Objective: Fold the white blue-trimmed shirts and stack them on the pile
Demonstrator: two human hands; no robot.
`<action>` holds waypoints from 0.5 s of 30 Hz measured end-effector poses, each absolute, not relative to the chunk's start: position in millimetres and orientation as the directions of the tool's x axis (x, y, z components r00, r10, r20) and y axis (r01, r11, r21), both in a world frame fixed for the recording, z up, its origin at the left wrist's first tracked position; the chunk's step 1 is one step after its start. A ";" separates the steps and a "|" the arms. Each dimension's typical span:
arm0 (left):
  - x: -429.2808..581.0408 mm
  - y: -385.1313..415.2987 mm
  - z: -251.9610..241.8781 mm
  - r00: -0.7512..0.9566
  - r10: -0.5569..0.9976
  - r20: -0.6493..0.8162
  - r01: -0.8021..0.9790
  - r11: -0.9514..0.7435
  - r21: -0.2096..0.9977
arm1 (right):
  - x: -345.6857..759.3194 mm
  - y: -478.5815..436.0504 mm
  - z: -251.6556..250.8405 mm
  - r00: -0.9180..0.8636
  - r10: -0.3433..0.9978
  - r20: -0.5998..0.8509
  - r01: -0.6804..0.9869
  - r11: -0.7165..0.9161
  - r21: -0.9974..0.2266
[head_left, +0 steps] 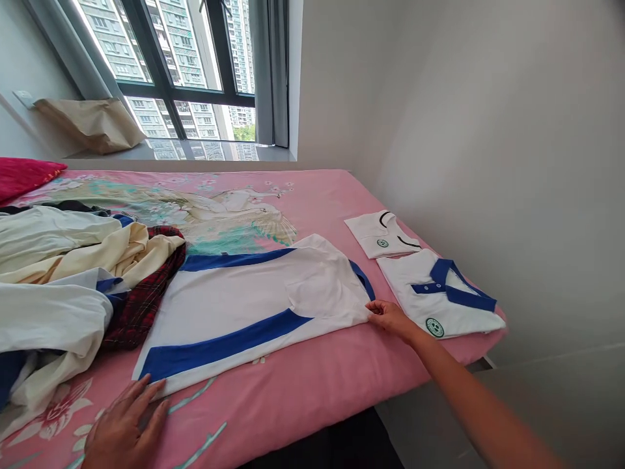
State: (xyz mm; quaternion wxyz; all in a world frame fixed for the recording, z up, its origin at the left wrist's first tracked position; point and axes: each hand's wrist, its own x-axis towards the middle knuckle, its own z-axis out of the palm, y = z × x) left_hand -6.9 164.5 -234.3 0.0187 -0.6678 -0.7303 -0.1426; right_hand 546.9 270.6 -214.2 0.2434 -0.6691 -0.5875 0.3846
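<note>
Head view, smooth oblong shirt [234, 296], right hand [390, 319] pinching it, left hand [127, 420] spread (empty)

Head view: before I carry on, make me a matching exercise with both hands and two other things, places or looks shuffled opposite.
Things
1. Left hand
2. Right hand
3. Brown bag
4. Plaid garment

Places or looks
A. Red and dark checks, partly covered by other clothes
B. Pinching the spread shirt at its end nearer the folded polo
C. On the window sill
D. Fingers spread, at the shirt's corner nearer the clothes pile

Pairs: 1-D, 2-B, 3-C, 4-A
</note>
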 end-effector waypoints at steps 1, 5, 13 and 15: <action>-1.6 163.9 -232.7 -0.078 0.969 0.235 0.987 0.041 0.158 | 547.0 270.4 -212.6 0.007 0.973 -0.229 0.616 -0.184 -0.766; 25.9 167.4 -231.1 0.120 0.955 0.271 0.989 -0.137 0.048 | 548.1 267.5 -208.8 0.010 0.983 -0.184 0.707 -0.137 -0.694; 89.8 182.7 -240.5 0.212 0.966 0.149 0.977 -0.210 -0.028 | 552.1 263.3 -213.1 0.059 0.997 -0.046 0.811 -0.075 -0.580; 90.1 183.2 -242.7 0.212 0.969 0.131 0.977 -0.209 -0.030 | 555.7 263.7 -215.4 0.065 0.997 -0.049 0.812 -0.081 -0.578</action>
